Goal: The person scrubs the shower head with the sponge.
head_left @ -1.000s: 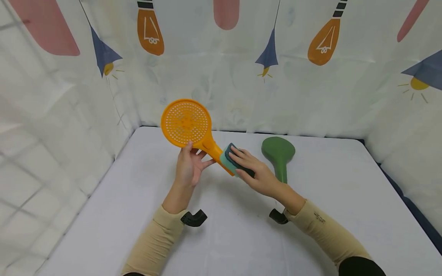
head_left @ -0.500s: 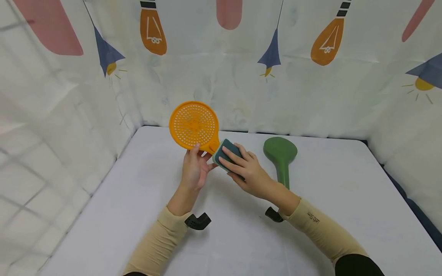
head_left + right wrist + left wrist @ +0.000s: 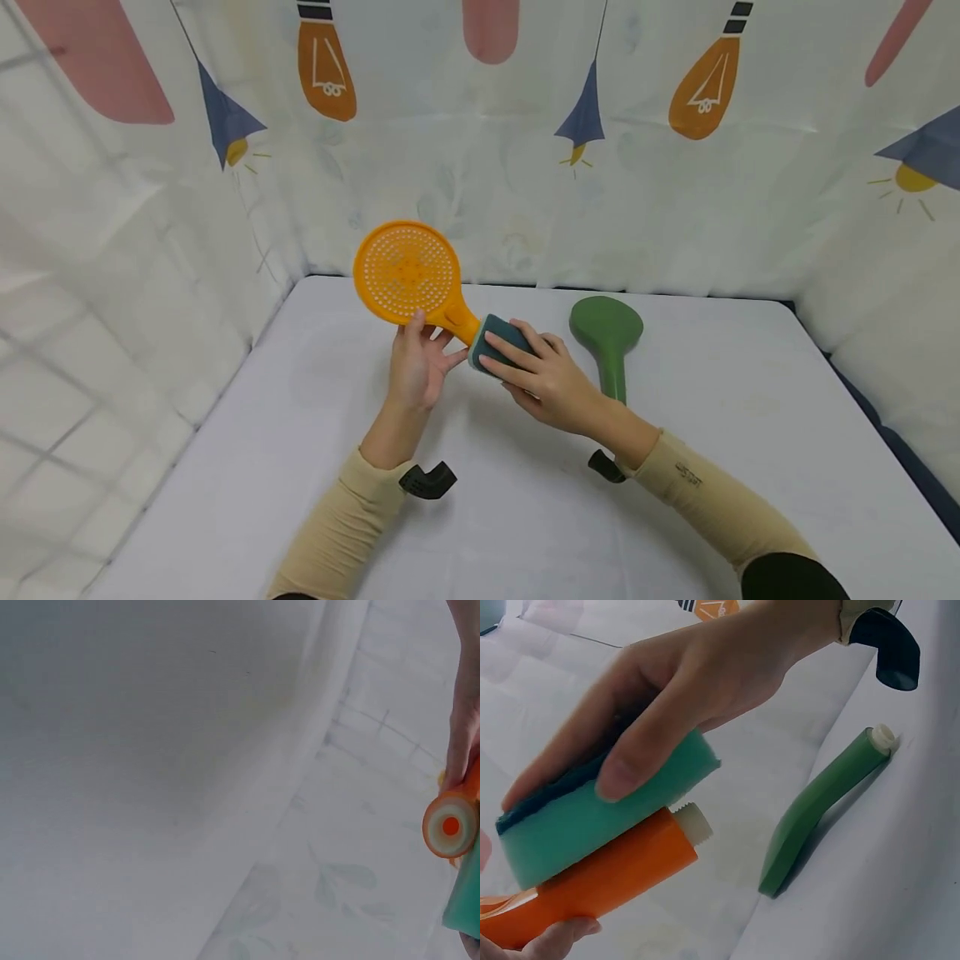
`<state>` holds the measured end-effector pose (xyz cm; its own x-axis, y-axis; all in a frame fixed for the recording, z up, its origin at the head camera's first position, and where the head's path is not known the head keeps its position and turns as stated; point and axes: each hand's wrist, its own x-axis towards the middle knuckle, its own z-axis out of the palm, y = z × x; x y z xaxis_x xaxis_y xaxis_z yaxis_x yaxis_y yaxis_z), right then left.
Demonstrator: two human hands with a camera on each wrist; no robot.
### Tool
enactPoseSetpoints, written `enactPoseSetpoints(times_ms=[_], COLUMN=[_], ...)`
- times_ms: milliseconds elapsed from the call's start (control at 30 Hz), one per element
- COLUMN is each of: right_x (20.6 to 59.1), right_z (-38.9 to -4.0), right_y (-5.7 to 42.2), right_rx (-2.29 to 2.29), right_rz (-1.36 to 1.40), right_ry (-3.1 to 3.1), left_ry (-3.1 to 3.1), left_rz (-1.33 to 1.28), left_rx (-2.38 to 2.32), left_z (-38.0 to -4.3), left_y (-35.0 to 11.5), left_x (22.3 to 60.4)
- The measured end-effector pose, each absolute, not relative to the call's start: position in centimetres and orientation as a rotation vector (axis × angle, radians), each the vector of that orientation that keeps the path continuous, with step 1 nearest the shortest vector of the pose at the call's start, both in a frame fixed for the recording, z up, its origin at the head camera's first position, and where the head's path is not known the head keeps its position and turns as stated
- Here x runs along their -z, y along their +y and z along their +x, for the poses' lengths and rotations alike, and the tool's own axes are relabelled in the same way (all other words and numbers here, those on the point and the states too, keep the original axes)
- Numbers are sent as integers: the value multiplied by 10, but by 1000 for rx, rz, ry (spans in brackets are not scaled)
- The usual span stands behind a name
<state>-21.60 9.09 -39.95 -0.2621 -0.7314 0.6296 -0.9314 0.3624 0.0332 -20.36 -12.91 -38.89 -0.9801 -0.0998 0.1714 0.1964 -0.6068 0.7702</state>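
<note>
An orange shower head (image 3: pixel 407 271) with a perforated round face is held up, its handle slanting down to the right. My left hand (image 3: pixel 417 368) grips it from below around the neck, thumb at the rim of the face. In my right hand (image 3: pixel 558 385) is a two-layer sponge (image 3: pixel 501 327), dark teal over light green. The sponge's light layer lies along the handle (image 3: pixel 634 862) in the left wrist view, with a pale threaded end (image 3: pixel 694 823) sticking out beyond. That hollow end (image 3: pixel 450 825) also faces the right wrist view.
A green shower head (image 3: pixel 606 325) lies on the white table (image 3: pixel 720 400) behind the right forearm, its handle end partly hidden in the head view. Patterned cloth (image 3: pixel 480 183) walls surround the table's back and sides. Black curved pieces (image 3: pixel 428 481) sit at the sleeve cuffs.
The sponge slid up the handle toward the round face, then back down toward the threaded end. My left hand keeps its grip on the orange shower head; the green one stays put.
</note>
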Motion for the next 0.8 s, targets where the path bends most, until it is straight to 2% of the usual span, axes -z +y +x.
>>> enactPoseSetpoints(times_ms=[400,800], right_x=[389,407], right_z=[-220,-208], right_y=[64,95], right_rx=[-318,-280], right_rz=[1275,1319], right_ry=[-2167,-2203], left_ry=[-1298,-1263], left_rz=[-117,-121], left_rx=[2731,2683], left_z=[-201,-203], left_y=[-116,-127], left_x=[396,387])
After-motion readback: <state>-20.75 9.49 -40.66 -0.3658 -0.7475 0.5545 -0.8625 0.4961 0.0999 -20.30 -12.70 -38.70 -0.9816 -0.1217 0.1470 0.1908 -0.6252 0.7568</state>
